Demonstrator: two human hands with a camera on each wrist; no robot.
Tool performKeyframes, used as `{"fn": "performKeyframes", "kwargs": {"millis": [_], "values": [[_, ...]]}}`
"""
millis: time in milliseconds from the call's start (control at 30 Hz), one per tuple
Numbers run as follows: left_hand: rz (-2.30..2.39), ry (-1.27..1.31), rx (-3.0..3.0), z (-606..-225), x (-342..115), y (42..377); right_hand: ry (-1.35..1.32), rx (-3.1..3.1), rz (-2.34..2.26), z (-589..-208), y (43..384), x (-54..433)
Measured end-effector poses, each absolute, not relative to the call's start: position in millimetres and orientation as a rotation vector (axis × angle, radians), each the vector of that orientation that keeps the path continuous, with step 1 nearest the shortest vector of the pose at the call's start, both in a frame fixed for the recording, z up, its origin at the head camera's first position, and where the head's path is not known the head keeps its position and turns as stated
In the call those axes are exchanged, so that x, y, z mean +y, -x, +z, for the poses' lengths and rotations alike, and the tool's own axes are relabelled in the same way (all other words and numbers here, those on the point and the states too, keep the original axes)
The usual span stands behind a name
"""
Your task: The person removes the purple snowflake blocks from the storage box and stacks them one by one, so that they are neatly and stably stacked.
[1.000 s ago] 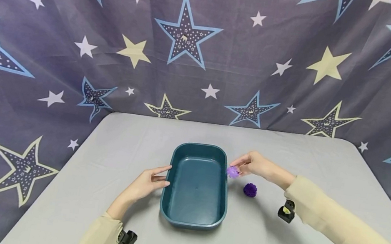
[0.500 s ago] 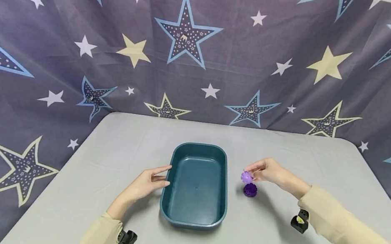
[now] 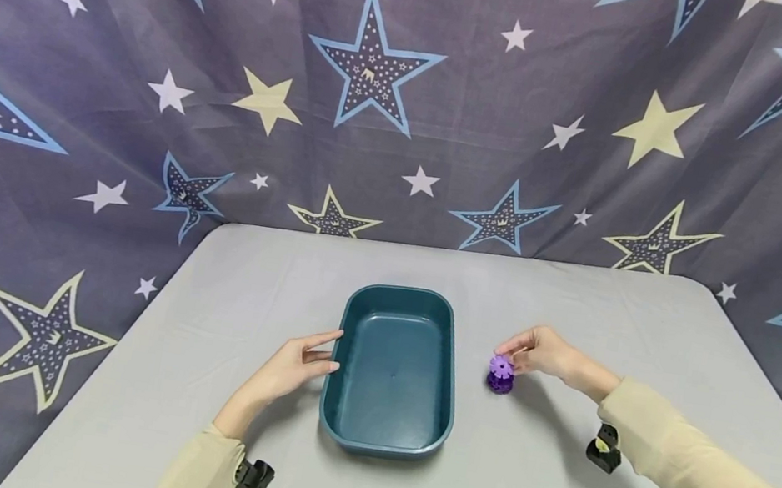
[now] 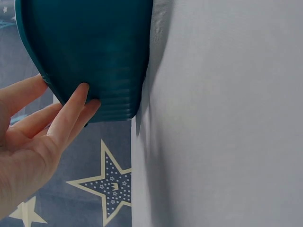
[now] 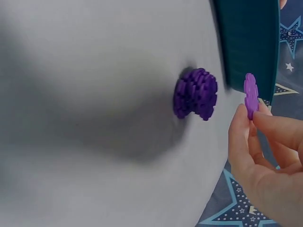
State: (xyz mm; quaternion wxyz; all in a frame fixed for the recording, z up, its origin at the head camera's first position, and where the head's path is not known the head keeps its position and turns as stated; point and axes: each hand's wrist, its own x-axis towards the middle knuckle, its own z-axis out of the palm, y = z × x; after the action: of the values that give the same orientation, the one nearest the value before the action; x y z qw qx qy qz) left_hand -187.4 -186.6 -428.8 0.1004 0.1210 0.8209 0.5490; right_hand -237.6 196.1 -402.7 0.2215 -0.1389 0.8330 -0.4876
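Observation:
My right hand (image 3: 543, 354) pinches a light purple flower-shaped disc (image 3: 502, 366) between thumb and finger. In the right wrist view the thin disc (image 5: 251, 96) is held edge-on, with its notched rim showing. Below it on the table sits a dark purple stack of similar notched discs (image 5: 195, 93), partly covered by the disc in the head view. My left hand (image 3: 290, 369) touches the left side of a dark teal bin (image 3: 381, 450), its fingers extended. The left wrist view has those fingertips (image 4: 81, 90) against the bin's outer wall and rim.
The bin stands mid-table between the hands, just left of the purple stack. Grey cloth covers the table (image 3: 265, 276). A dark curtain with stars (image 3: 456, 60) rises behind its back edge and along both sides.
My right hand has moved right and slightly toward me, carrying the light purple disc from beside the bin's right rim to over the dark purple stack. The left hand and bin have stayed put.

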Motion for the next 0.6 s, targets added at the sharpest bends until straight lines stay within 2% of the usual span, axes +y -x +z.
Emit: {"fn": "performKeyframes", "kwargs": {"millis": [600], "values": [[1.622, -0.365, 2.423, -428, -186, 188, 0.457, 2.293, -1.361, -420, 243, 201]]}}
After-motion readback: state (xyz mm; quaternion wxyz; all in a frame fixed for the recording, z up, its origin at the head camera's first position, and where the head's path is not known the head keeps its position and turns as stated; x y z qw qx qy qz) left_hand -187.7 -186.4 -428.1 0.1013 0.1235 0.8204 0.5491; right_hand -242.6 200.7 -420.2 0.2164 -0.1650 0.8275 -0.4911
